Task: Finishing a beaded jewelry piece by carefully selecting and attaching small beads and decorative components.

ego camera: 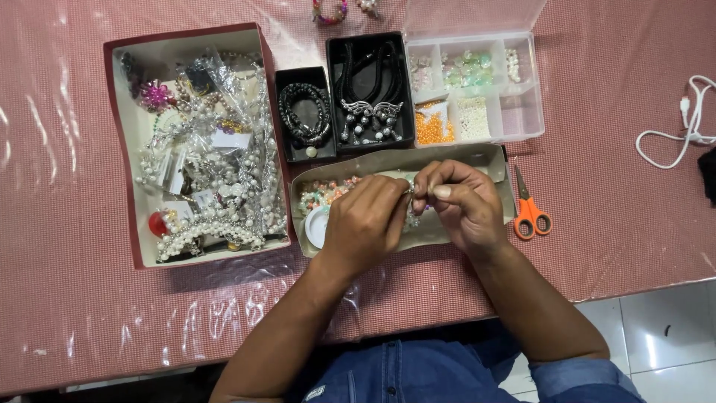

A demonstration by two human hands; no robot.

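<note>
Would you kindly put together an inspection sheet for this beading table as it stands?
Surface: table under a red checked cloth with a clear plastic cover.
Job's things: shallow beige tray holding pastel beads; a small item pinched between both hands, too small to tell.
Clutter: large box of pearl strings and packets; two black trays with dark bracelets; clear compartment box with orange, white and green beads; orange scissors.
Hands: left hand and right hand meet fingertip to fingertip over the tray.
Cables: white cable at the right edge.
Surroundings: white floor tiles; blue denim shirt.
</note>
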